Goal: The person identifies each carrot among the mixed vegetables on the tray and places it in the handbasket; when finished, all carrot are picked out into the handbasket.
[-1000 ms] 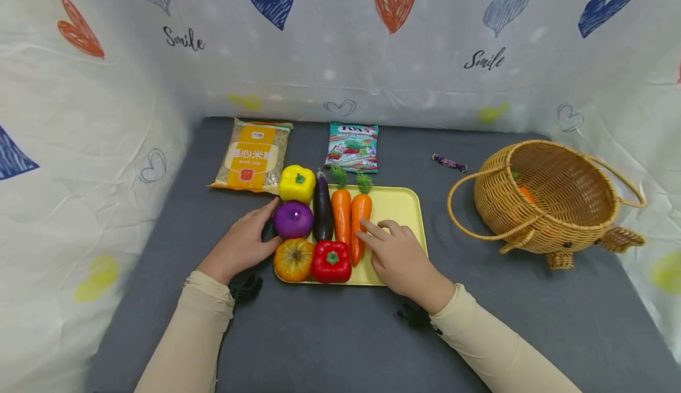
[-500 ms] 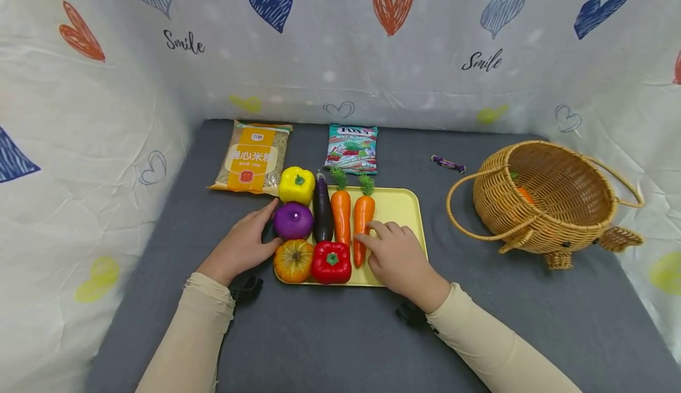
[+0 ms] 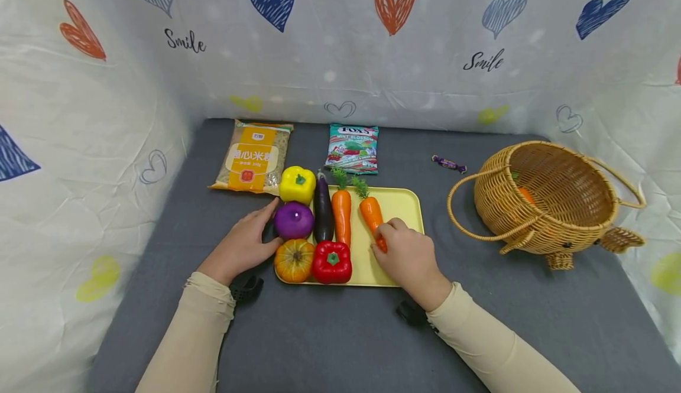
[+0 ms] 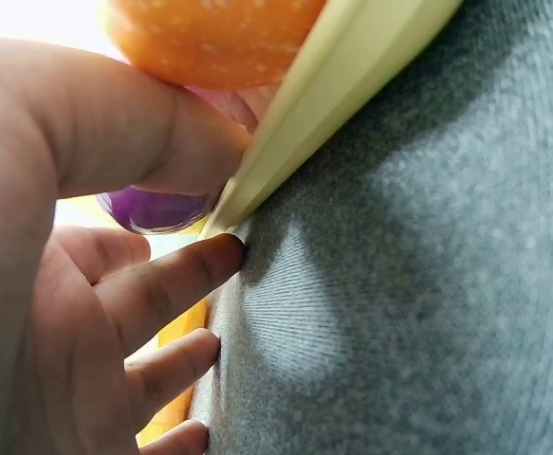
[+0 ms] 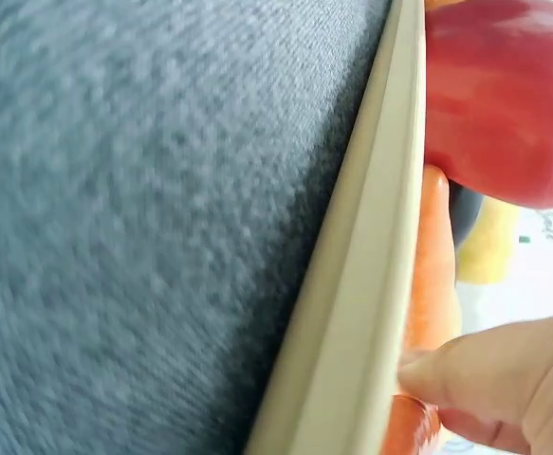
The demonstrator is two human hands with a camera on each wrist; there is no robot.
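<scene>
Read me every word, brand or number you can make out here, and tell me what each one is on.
"Smile", twice, in black script: the white curtain
"FOX'S": the teal bag
"MINT BLOSSOM": the same bag, below the brand
"心米": the orange-labelled bag, characters on either side unclear
Too small to read: the other print on both bags, and any on the purple wrapped candy.
</scene>
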